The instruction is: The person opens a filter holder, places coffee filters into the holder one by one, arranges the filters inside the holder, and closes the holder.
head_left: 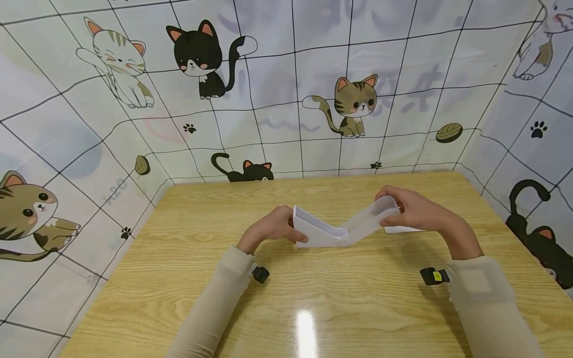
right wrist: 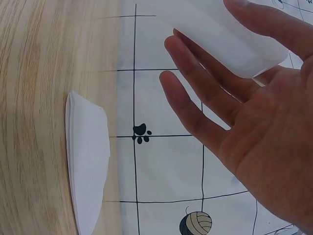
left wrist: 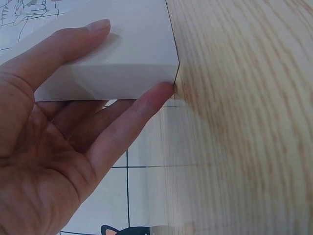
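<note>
My left hand (head_left: 276, 224) holds the outer end of a narrow white box (head_left: 319, 235), thumb on one broad side and fingers on the other. In the left wrist view, the box's end (left wrist: 112, 81) is close to the wooden table. My right hand (head_left: 420, 210) grips the rounded end of a translucent white plastic sleeve (head_left: 364, 223), which slants up to the right. The sleeve's lower end meets the box's inner end; whether it sits inside is unclear. Beneath the right hand, a folded white sheet (right wrist: 88, 161) lies on the table.
The wooden table (head_left: 340, 303) reaches back to a wall covering (head_left: 277, 89) with cat prints and grid lines, which also stands at both sides. Small black devices (head_left: 260, 274) are strapped at both wrists.
</note>
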### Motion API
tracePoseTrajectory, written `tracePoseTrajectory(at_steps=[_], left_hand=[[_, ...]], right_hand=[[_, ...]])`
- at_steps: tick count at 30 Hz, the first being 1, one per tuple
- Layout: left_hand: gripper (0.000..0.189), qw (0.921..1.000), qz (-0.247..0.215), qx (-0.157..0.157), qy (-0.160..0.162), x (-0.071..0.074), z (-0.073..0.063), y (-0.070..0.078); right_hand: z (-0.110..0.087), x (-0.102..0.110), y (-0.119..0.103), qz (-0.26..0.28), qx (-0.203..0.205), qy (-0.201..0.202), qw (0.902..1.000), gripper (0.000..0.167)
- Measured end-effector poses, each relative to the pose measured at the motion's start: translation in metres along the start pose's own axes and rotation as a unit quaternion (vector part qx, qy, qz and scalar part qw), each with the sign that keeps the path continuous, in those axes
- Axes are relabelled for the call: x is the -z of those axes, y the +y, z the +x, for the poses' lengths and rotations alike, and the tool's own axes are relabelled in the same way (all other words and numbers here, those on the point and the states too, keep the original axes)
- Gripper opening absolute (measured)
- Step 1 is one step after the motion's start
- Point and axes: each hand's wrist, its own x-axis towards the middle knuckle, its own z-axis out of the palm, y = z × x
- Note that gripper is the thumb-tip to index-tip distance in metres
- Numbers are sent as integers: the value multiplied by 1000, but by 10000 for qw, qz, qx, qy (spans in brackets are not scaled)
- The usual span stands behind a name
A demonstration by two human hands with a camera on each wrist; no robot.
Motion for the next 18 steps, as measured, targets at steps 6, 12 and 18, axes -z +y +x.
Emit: tracePoseTrajectory(at_steps=[6,12,18], left_hand=[[40,10000,8,1,6,0,-1,0],[40,10000,26,-1,33,0,-1,-2],[42,10000,-7,26,58,-1,-1,-1]], right_hand=[[1,-1,0,150,82,-58,9998,37],[1,-1,1,113,46,-91,9999,39],[0,-1,5,320,-24,-263,9991,62]])
